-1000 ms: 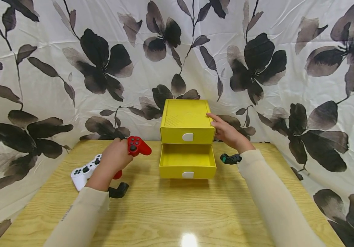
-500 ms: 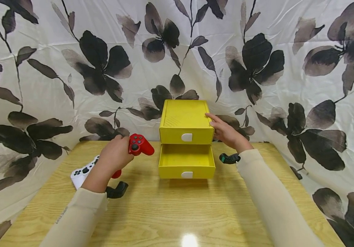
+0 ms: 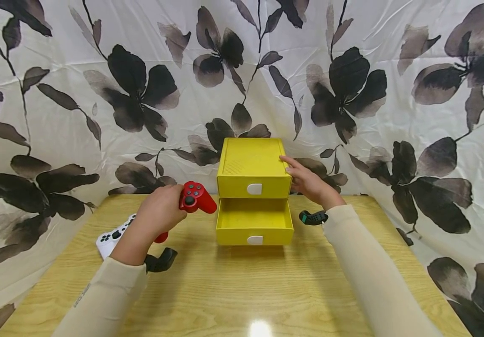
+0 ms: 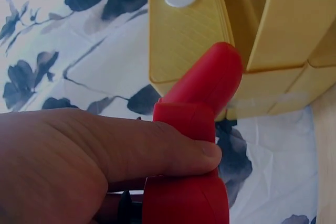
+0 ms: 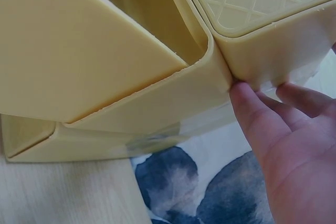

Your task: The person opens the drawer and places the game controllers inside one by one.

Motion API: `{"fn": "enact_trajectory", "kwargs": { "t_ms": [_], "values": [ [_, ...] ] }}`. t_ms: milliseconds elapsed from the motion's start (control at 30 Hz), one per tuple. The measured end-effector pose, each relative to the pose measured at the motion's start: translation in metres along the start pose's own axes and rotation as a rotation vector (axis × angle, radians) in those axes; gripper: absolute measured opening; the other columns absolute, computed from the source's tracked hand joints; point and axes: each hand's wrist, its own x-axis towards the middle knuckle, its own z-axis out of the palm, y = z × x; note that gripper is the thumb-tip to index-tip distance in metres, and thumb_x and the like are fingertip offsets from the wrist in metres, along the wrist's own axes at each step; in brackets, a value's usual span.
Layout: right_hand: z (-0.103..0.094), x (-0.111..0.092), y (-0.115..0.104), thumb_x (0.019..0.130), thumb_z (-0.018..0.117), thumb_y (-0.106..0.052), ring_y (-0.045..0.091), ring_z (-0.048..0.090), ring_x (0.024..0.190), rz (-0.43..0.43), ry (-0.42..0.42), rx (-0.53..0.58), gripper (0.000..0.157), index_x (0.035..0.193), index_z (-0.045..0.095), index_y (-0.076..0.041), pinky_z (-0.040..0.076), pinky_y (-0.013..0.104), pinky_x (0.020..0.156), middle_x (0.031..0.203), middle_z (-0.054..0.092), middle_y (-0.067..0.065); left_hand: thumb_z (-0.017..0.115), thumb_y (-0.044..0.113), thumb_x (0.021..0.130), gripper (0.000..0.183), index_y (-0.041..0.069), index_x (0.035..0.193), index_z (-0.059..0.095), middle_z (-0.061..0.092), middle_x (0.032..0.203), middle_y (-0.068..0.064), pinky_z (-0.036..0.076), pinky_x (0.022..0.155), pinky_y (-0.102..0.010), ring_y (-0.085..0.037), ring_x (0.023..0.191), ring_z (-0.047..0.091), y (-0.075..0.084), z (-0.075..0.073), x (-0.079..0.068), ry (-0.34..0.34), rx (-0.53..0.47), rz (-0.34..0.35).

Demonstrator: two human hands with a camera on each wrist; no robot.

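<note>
My left hand [image 3: 157, 217] grips a red game controller [image 3: 198, 197] above the table, left of a small yellow drawer unit [image 3: 252, 157]. In the left wrist view the thumb lies across the middle of the red controller [image 4: 186, 195], and one of its grips points toward the drawers. The unit's lower drawer [image 3: 231, 237] is pulled out and looks empty inside; the upper drawer [image 3: 233, 188] is closed. With fingers fairly straight, my right hand [image 3: 309, 183] touches the unit's right side near the top. The right wrist view shows those fingertips [image 5: 242, 90] against the side wall.
A white game controller [image 3: 106, 242] lies on the wooden table [image 3: 233, 290] at the left, partly hidden by the left forearm. Behind the table hangs a floral cloth [image 3: 267, 93]. Black wrist straps [image 3: 161, 260] show at both wrists.
My left hand has shifted a little to the right with the red controller, closer to the drawer unit. The right hand stays against the unit, and the lower drawer keeps its position.
</note>
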Motion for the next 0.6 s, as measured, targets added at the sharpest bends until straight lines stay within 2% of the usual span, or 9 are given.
{"fn": "enact_trajectory", "kwargs": {
  "t_ms": [100,367,500,600],
  "values": [
    [0.001,-0.001,0.001,0.105,0.034,-0.033,0.032,0.023,0.148,-0.009,0.000,0.003,0.056,0.156,0.013,-0.028,0.017,0.056,0.119,0.164,0.008,0.004,0.071,0.008,0.075,0.032,0.000,0.104,0.061,0.064,0.086,-0.011,0.047,0.065,-0.038,-0.026,0.076,0.055,0.005,-0.001,0.001,-0.008,-0.008,0.018],
    [0.001,-0.001,-0.001,0.105,0.033,-0.034,0.033,0.023,0.148,-0.006,0.001,-0.008,0.055,0.156,0.012,-0.028,0.018,0.057,0.119,0.164,0.008,0.004,0.072,0.010,0.077,0.035,0.006,0.111,0.064,0.066,0.089,-0.009,0.048,0.066,-0.036,-0.026,0.080,0.055,0.019,-0.005,0.001,-0.018,-0.035,0.049],
    [0.002,-0.001,-0.001,0.105,0.033,-0.035,0.032,0.023,0.148,-0.004,0.007,-0.005,0.055,0.156,0.013,-0.029,0.017,0.057,0.119,0.164,0.009,0.003,0.072,0.010,0.077,0.037,0.007,0.113,0.064,0.068,0.093,-0.009,0.049,0.070,-0.037,-0.025,0.081,0.057,0.027,-0.005,0.003,-0.001,-0.052,0.085],
    [0.002,-0.001,0.000,0.105,0.033,-0.035,0.032,0.024,0.147,-0.002,0.009,-0.002,0.055,0.156,0.014,-0.029,0.017,0.056,0.119,0.164,0.010,0.004,0.074,0.011,0.077,0.044,0.006,0.119,0.063,0.069,0.102,-0.010,0.053,0.078,-0.040,-0.027,0.087,0.059,0.033,-0.003,0.005,-0.001,-0.066,0.101]
  ]
}}
